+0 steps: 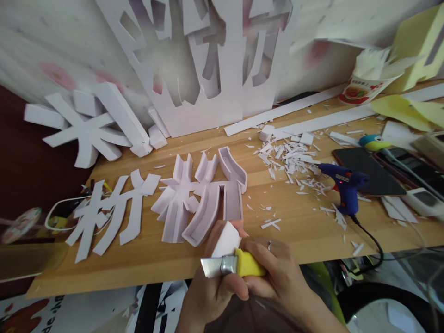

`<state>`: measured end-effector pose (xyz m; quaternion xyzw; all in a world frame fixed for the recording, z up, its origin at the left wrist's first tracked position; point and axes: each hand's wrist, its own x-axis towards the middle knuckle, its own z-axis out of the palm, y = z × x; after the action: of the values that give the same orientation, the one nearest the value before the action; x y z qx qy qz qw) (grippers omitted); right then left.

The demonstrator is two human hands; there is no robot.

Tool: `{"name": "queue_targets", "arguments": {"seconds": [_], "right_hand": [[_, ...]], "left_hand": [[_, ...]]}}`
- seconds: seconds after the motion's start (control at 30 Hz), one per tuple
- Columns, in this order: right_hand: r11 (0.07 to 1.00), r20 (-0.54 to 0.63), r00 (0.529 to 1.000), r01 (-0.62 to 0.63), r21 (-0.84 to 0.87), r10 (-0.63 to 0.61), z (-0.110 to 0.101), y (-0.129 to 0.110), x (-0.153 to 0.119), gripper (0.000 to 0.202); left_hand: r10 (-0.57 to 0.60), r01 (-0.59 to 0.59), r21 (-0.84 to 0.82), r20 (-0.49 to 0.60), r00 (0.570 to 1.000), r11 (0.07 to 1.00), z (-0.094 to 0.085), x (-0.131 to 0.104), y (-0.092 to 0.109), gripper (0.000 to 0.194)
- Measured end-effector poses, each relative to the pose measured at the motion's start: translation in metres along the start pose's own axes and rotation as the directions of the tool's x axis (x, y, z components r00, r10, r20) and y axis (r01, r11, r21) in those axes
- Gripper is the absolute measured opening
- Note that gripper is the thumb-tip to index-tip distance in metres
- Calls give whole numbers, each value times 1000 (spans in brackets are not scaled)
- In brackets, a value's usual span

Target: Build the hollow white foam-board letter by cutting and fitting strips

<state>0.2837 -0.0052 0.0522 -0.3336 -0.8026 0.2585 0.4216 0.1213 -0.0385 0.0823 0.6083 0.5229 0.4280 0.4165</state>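
Note:
Near the table's front edge, my right hand (277, 263) is closed around the yellow handle of a utility knife (248, 263), its blade pointing left. Against the blade, my left hand (211, 286) holds a small white foam piece (227, 239) between its fingers. Just beyond the hands lies a hollow, walled foam character (180, 199). Flat cut-out foam strokes (114, 212) rest to its left. A blue glue gun (347, 185) stands on the right with its nozzle towards a heap of white scraps (291, 155).
White foam sheets with cut-out openings (204, 111) lean on the wall behind the wooden table (294, 226). Thick foam characters (90, 129) stand at the back left. A paper cup (364, 88), a dark phone (367, 171) and cables are on the right.

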Motion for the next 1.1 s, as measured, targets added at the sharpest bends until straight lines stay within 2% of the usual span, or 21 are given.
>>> {"name": "queue_targets", "arguments": {"seconds": [0.23,0.43,0.53,0.67,0.73,0.87,0.93,1.1], "right_hand": [[999,2,1000,-25,-41,25,3,-3,-4,59],[990,-11,1000,-20,-139,18,5,-4,0,53],[985,-15,1000,-3,-171,0,4,-7,4,56],[976,-65,998,-39,-214,26,2,-7,4,57],[980,-66,998,-35,-198,22,-1,-6,4,56],[991,1,998,57,-123,-57,-8,-4,5,55],[993,13,998,61,-105,-60,-10,-4,5,54],[993,6,999,35,-116,-34,-7,-6,2,53]], "left_hand": [[66,-64,44,-47,997,997,6,-6,-16,71],[35,-29,46,-134,990,999,8,-8,-15,70],[31,-27,24,-188,982,999,10,-7,-13,64],[108,-107,19,-264,959,994,11,-3,-12,49],[119,-120,10,-231,966,993,9,-2,-10,51],[41,-42,-24,-39,998,999,1,-3,-6,76],[29,-29,-3,7,1000,1000,-3,-3,-5,77],[94,-90,81,-51,994,993,-5,-5,-5,68]]}}
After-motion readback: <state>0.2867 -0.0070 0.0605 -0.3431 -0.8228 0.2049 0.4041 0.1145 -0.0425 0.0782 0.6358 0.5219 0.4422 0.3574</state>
